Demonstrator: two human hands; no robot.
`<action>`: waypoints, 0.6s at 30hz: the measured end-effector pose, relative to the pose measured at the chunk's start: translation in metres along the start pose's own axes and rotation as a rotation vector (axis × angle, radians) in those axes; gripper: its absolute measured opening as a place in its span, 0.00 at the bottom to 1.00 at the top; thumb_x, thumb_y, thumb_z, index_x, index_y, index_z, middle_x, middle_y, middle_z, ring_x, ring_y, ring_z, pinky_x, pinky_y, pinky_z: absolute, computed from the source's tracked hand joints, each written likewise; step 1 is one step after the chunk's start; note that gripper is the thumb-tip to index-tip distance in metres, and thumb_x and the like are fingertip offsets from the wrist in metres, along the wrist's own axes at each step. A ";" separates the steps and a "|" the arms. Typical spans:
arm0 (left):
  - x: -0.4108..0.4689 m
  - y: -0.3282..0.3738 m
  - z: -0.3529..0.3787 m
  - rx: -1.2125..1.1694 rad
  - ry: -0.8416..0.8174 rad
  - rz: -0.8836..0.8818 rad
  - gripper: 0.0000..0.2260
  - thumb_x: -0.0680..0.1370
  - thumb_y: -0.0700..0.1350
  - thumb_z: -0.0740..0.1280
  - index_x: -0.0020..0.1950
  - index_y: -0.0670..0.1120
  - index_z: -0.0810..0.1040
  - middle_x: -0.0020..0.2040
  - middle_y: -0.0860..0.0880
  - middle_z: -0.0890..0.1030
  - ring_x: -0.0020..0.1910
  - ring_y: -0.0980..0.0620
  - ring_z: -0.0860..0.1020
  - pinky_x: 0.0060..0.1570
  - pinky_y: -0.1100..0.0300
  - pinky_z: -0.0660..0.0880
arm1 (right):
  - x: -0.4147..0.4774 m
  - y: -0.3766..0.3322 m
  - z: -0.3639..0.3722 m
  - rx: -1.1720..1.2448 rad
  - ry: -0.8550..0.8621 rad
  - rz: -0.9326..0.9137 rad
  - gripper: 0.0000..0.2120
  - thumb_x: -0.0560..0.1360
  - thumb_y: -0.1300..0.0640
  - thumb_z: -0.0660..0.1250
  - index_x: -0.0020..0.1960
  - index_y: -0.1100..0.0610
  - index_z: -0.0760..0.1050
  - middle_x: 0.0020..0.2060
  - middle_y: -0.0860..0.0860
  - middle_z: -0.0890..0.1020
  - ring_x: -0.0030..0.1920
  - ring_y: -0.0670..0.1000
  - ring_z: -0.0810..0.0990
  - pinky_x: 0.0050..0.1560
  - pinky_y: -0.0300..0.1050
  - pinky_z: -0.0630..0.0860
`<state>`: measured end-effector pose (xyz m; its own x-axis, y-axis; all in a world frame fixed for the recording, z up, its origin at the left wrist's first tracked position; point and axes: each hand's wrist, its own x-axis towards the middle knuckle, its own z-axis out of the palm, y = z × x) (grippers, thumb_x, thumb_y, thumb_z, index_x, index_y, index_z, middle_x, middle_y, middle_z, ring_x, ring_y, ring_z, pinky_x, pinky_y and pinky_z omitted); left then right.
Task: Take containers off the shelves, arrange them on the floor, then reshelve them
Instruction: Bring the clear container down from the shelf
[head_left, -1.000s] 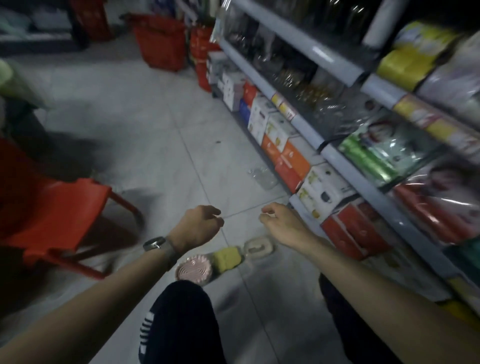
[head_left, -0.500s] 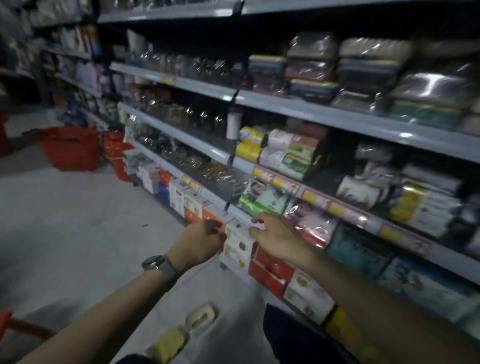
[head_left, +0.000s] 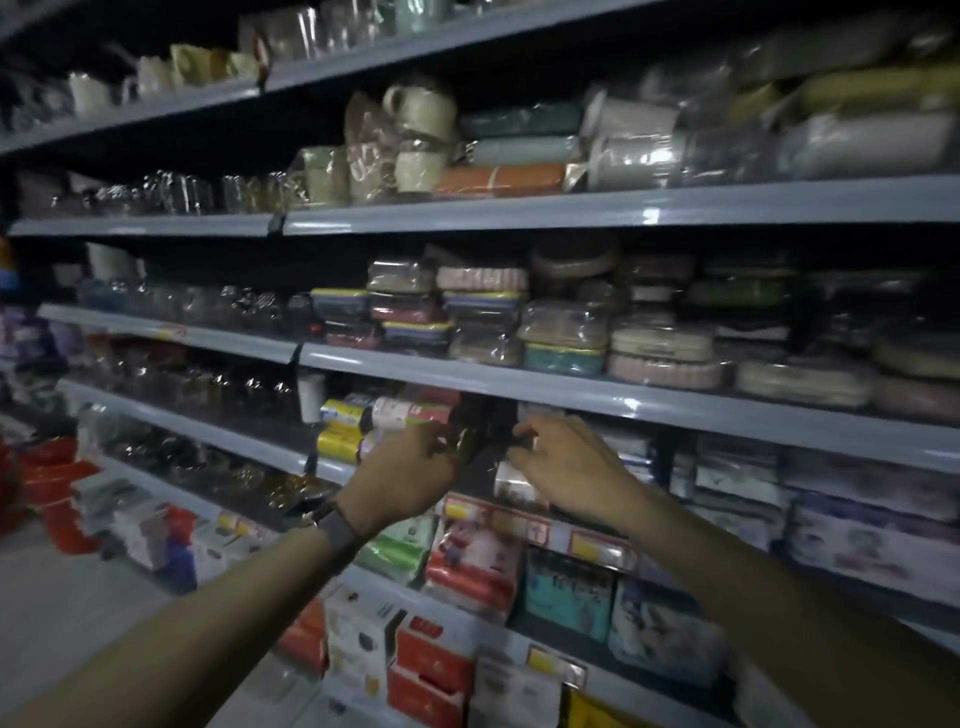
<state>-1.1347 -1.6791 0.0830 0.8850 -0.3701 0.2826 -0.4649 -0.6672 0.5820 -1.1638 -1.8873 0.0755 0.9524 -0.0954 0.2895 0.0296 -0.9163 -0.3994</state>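
Though they were just over the floor (head_left: 57, 618), the left hand (head_left: 410, 467) and right hand (head_left: 566, 462) are rising toward shelved containers (head_left: 566, 332) — both curled, grip impossible to tell — probably fetching another.

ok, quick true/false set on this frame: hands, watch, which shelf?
1. The left hand and right hand are both raised to the shelving. True.
2. The watch is on the right wrist. False: it is on the left wrist.
3. The hands are at the shelf with the mugs. False: they are lower, under the shelf of wrapped containers.
4. An orange wrapped item lies beside the mugs. True.
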 end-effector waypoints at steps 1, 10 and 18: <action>0.006 0.015 0.000 0.036 0.001 0.041 0.15 0.79 0.52 0.69 0.64 0.48 0.82 0.60 0.47 0.84 0.57 0.45 0.81 0.54 0.55 0.76 | 0.001 0.008 -0.014 0.009 0.020 0.008 0.26 0.76 0.39 0.60 0.72 0.46 0.74 0.68 0.48 0.78 0.67 0.52 0.76 0.65 0.50 0.75; 0.082 0.122 0.023 0.093 -0.026 0.199 0.22 0.79 0.51 0.68 0.73 0.49 0.75 0.67 0.47 0.80 0.64 0.46 0.78 0.60 0.58 0.73 | 0.004 0.091 -0.118 -0.018 0.216 0.111 0.23 0.79 0.43 0.64 0.72 0.49 0.74 0.69 0.51 0.77 0.68 0.55 0.76 0.63 0.52 0.76; 0.143 0.181 0.056 0.218 -0.053 0.330 0.18 0.78 0.47 0.69 0.68 0.47 0.77 0.59 0.44 0.83 0.59 0.41 0.81 0.55 0.54 0.77 | 0.016 0.149 -0.152 -0.043 0.312 0.149 0.25 0.77 0.44 0.65 0.73 0.50 0.72 0.69 0.51 0.77 0.67 0.54 0.75 0.63 0.55 0.77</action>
<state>-1.0942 -1.8890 0.1855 0.6869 -0.6170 0.3842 -0.7241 -0.6260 0.2894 -1.1904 -2.0843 0.1527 0.8066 -0.3376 0.4852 -0.1219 -0.8982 -0.4223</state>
